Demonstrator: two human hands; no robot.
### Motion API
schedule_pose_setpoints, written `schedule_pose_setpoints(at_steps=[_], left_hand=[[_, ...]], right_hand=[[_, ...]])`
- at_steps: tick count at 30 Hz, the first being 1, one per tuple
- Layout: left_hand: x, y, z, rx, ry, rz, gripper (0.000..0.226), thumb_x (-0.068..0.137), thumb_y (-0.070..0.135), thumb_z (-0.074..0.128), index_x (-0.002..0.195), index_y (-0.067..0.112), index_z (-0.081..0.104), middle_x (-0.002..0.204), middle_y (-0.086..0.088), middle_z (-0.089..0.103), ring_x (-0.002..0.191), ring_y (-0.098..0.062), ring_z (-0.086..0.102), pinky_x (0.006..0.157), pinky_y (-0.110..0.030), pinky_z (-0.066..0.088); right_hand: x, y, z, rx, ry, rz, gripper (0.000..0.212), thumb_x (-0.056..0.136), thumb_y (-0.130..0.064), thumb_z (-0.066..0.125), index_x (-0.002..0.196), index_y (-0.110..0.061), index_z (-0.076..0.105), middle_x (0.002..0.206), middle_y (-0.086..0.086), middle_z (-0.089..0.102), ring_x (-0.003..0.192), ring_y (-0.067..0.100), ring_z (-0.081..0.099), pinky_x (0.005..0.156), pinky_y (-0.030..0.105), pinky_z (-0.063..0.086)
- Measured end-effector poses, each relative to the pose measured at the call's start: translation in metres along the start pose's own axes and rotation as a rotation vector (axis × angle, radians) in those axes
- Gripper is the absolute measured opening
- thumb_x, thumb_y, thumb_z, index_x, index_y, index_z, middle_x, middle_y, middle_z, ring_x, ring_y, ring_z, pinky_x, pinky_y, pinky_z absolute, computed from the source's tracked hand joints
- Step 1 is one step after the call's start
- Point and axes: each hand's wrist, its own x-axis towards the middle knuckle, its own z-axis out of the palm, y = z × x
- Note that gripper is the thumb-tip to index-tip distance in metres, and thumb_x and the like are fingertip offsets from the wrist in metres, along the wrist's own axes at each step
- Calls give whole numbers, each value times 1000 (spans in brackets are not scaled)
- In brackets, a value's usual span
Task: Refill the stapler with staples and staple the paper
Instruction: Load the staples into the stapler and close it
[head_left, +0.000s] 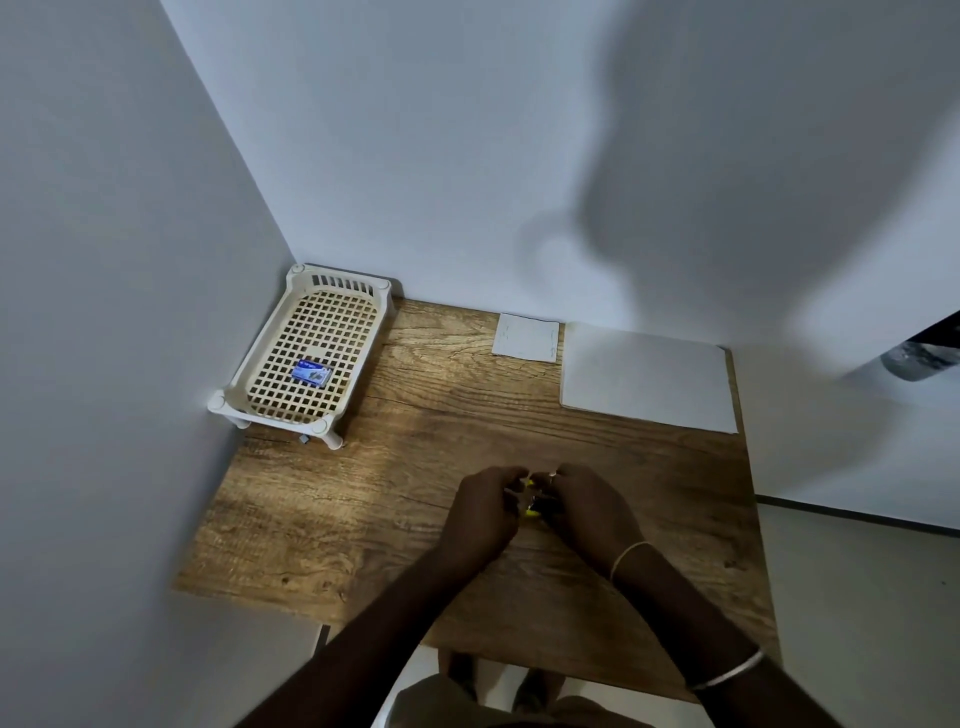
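Reference object: cream lattice tray (283, 420), standing on short legs in the far left corner of the wooden table (363, 519), against both walls.

Inside the tray, toward its near end: one small blue box of staples (311, 372), lying flat on the lattice; under the tray's near edge, a small dark item (304, 440) on the table, too small to identify.

Right of the tray, along the back wall: a small white paper (525, 338), flat; further right of it, just beside it, a larger stack of white paper (647, 376), flat, reaching the table's right edge.

Well to the near right of the tray, about mid-table: the stapler (531, 510), yellow and black, mostly hidden between the two hands; only slivers of it show; whether it is opened or closed cannot be told.

Left hand (483, 512): fingers curled inward, gripping the stapler from its left side; right hand (587, 506): fingers curled likewise, gripping the stapler from its right side; the two hands nearly meet over it.

Right wrist carries a thin thread band (628, 558); right forearm carries a pale bangle (727, 673).

Both papers lie well apart from the stapler; neither hand touches them.
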Motion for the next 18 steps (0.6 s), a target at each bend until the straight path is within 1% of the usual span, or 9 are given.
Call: schedule_pose_setpoints(at_steps=[2,3,5,7,9,14,16,18], left_hand=[[-3,-5,2,59,-11,30,53,81,-5,66,130,15,65,117,-6,73,94,-9,70,78,-8,47],[-4,-6,3,66,-11,37,52,81,-5,66,129,15,66,116,-7,73,97,-13,71,81,-14,50],[-5,-8,4,63,-9,44,47,82,-3,67,125,16,69,112,-8,74,98,-16,71,84,-24,55],[-5,-9,5,65,-14,53,41,84,0,68,121,15,71,110,-9,75,97,-17,71,84,-29,57],[-6,-9,5,60,-15,62,35,86,3,68,118,15,73,108,-9,75,96,-17,70,82,-25,54],[-8,-10,8,73,-10,84,35,85,7,71,117,22,73,104,-2,76,93,-10,68,72,-1,36],[-9,-10,10,93,-4,110,36,85,10,71,118,23,72,103,-2,76,92,-10,68,68,0,32],[-9,-12,11,106,11,130,39,85,8,69,120,24,71,103,-2,75,92,-11,66,66,1,31]], right_hand=[[-1,0,5,-57,-24,-27,46,89,-28,70,133,-34,61,111,-1,66,105,20,61,75,33,54],[-2,0,7,-65,-28,-37,45,89,-28,70,133,-34,62,109,-1,66,104,20,60,74,32,53],[-2,0,11,-58,-33,-41,43,89,-27,69,131,-34,63,107,-1,66,102,20,60,71,29,49],[-1,0,14,-61,-43,-39,42,89,-27,69,130,-34,63,106,-1,65,100,20,60,70,28,46],[0,0,15,-66,-49,-35,40,88,-27,69,128,-33,64,104,-1,64,100,20,59,69,29,46],[-2,0,19,-56,-61,-23,33,90,-27,66,123,-31,66,104,-1,61,101,19,57,70,29,45],[-2,0,19,-46,-71,-24,33,90,-27,65,123,-31,66,105,-1,60,102,18,56,71,30,46],[-2,0,18,-49,-81,-25,35,89,-27,66,124,-32,65,108,-2,60,104,18,55,74,30,47]])
